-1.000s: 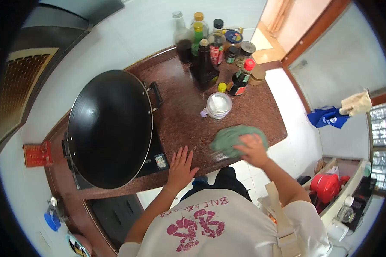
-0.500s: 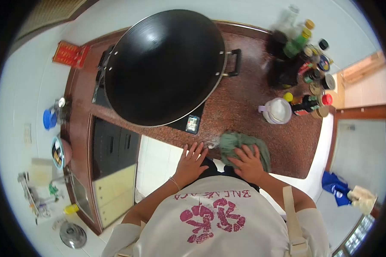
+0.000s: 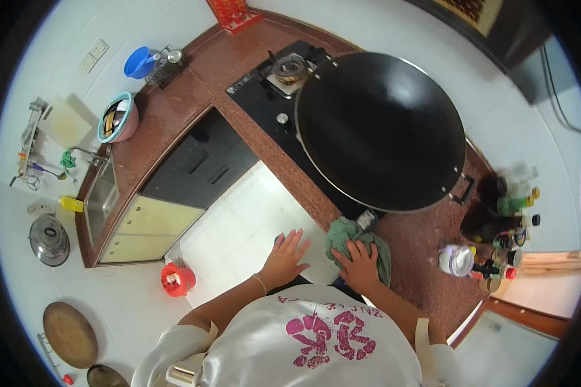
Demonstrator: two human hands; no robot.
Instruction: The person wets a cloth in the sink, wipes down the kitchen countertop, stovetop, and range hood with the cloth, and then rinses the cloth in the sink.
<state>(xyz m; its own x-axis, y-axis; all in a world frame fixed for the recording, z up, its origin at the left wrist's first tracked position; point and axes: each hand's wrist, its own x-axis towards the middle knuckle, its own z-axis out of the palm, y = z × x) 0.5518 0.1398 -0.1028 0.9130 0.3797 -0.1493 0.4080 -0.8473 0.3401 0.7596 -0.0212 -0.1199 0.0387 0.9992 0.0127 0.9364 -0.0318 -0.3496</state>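
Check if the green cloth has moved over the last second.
Yes: toward the stove. The green cloth, under the right hand, has come along the front edge of the counter from well clear to close beside it.

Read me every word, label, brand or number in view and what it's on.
None reads clearly.
Shirt: pink lettering, too creased.
Cooktop: markings and sticker, too small.
Red object by the wall: print too blurred.
Bottles: any labels too small.
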